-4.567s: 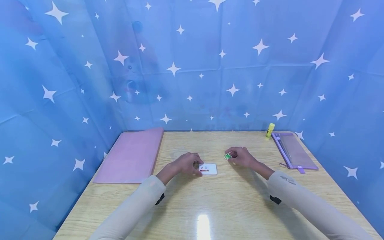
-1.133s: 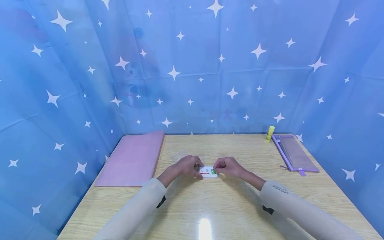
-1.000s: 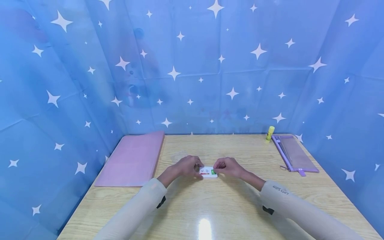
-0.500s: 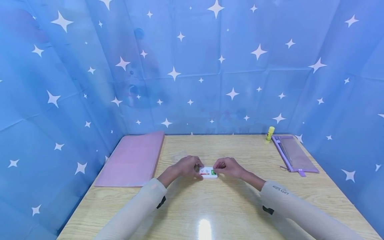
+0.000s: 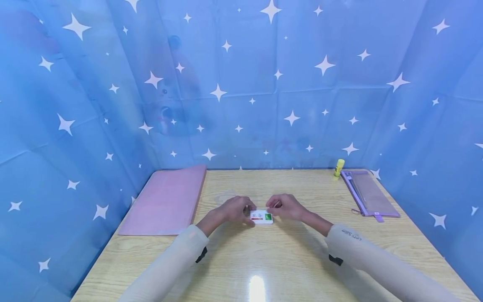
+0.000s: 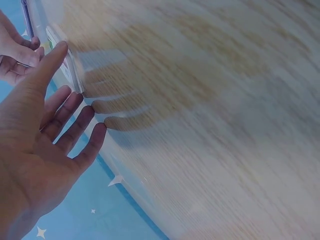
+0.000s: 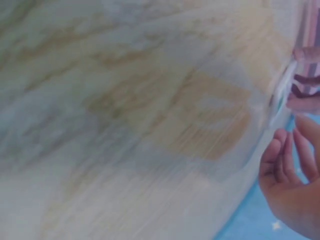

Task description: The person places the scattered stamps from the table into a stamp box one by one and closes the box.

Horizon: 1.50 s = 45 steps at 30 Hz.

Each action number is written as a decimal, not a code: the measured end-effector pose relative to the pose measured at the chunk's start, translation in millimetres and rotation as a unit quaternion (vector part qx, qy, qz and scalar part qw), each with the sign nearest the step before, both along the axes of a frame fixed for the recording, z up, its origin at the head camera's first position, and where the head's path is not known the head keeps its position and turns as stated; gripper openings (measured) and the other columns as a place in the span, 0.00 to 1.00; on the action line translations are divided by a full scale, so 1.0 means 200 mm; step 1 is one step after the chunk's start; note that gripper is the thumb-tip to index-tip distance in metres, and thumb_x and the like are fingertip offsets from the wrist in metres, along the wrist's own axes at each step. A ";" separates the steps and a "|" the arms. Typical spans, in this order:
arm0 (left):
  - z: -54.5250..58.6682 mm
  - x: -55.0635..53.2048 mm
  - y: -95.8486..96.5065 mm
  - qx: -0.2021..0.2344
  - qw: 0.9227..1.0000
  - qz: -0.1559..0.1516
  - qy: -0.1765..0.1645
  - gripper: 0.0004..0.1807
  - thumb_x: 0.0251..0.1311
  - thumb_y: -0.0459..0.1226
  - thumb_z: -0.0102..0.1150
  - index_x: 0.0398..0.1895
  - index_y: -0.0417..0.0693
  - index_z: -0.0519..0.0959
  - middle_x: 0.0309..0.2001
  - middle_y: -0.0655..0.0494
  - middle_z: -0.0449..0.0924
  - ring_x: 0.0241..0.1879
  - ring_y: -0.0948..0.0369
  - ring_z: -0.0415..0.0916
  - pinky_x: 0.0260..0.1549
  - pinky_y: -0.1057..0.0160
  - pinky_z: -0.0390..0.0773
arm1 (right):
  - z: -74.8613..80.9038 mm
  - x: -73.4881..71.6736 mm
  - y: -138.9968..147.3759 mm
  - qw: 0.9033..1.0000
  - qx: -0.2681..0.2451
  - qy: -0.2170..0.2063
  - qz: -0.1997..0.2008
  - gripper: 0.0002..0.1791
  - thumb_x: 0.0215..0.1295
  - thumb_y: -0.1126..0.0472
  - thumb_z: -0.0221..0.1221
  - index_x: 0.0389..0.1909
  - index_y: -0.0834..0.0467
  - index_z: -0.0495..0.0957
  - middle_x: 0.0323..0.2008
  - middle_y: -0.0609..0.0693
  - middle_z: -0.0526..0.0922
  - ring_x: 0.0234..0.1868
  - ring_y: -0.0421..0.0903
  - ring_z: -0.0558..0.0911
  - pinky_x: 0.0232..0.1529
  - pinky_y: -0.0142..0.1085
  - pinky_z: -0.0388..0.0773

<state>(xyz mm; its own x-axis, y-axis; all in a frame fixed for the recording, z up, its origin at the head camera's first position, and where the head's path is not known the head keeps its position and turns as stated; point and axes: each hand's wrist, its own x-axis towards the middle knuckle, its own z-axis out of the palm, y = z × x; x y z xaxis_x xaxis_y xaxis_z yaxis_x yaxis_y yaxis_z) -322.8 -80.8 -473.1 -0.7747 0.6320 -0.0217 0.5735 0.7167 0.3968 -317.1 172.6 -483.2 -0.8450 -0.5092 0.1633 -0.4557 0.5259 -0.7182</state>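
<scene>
A flat white card with rounded corners point(image 5: 260, 217) lies on the table in front of me, with black print and a red stripe at its left. Near its right end sits a small green square sticker point(image 5: 268, 217), fully visible in the head view. My left hand point(image 5: 235, 208) holds the card's left end, thumb at the near edge and fingers at the far edge. My right hand point(image 5: 286, 207) hovers at the card's far right corner, fingers bent, fingertips right at the edge. From the left wrist view, the card's clear-looking edge point(image 6: 76, 75) shows beyond the thumb.
A pink folder point(image 5: 162, 201) lies at the table's left. At the back right stand a yellow glue stick point(image 5: 338, 168) and a purple zip pouch point(image 5: 370, 193) lying flat. A faint clear film point(image 5: 225, 196) lies behind my left hand. Blue star-printed curtains point(image 5: 241, 84) enclose the table.
My right hand brought the green square from the right onto the card and pressed there; now it has shifted up and slightly back, uncovering the square. The left hand has kept its hold.
</scene>
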 end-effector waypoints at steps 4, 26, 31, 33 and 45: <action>0.01 0.00 -0.02 0.010 1.000 0.004 -0.009 0.32 0.52 0.50 0.81 0.58 0.46 0.85 0.51 0.57 0.84 0.45 0.59 0.79 0.45 0.66 0.75 | 0.02 -0.02 -0.03 1.000 0.005 0.018 0.010 0.09 0.67 0.67 0.67 0.44 0.68 0.84 0.36 0.55 0.88 0.35 0.50 0.88 0.38 0.34 0.83; 0.13 -0.12 -0.34 0.058 0.996 0.064 0.003 0.29 0.61 0.42 0.75 0.63 0.40 0.81 0.57 0.47 0.83 0.54 0.48 0.79 0.52 0.51 0.79 | 0.08 -0.13 -0.15 0.999 0.011 0.024 0.034 0.19 0.68 0.66 0.68 0.56 0.71 0.81 0.48 0.67 0.87 0.44 0.57 0.89 0.48 0.44 0.85; 0.10 -0.14 -0.41 0.064 0.994 0.089 0.021 0.29 0.58 0.42 0.78 0.61 0.38 0.82 0.55 0.45 0.84 0.53 0.47 0.80 0.53 0.51 0.79 | 0.07 -0.15 -0.18 0.999 0.009 0.033 0.030 0.19 0.67 0.66 0.68 0.55 0.71 0.82 0.48 0.67 0.87 0.43 0.57 0.89 0.47 0.44 0.85; 0.09 -0.15 -0.43 0.058 0.993 0.098 0.021 0.30 0.57 0.42 0.78 0.60 0.38 0.82 0.56 0.45 0.83 0.55 0.47 0.80 0.56 0.51 0.78 | 0.07 -0.16 -0.20 0.999 0.007 0.033 0.030 0.18 0.67 0.66 0.68 0.55 0.71 0.82 0.47 0.67 0.87 0.43 0.57 0.90 0.47 0.44 0.85; 0.03 -0.16 -0.46 -0.003 0.991 0.135 0.012 0.34 0.53 0.47 0.81 0.61 0.42 0.82 0.58 0.47 0.83 0.56 0.53 0.79 0.61 0.52 0.76 | 0.02 -0.21 -0.28 1.000 0.005 0.001 0.016 0.18 0.68 0.66 0.67 0.56 0.70 0.82 0.50 0.66 0.87 0.46 0.57 0.88 0.49 0.44 0.84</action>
<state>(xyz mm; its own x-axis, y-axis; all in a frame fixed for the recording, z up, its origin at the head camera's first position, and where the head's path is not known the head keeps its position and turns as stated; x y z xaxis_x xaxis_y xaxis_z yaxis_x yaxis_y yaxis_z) -354.5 -172.6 -466.8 -0.9155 0.4023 -0.0034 0.3707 0.8470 0.3811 -358.1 116.8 -479.6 -0.8277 -0.5382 0.1591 -0.4737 0.5180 -0.7122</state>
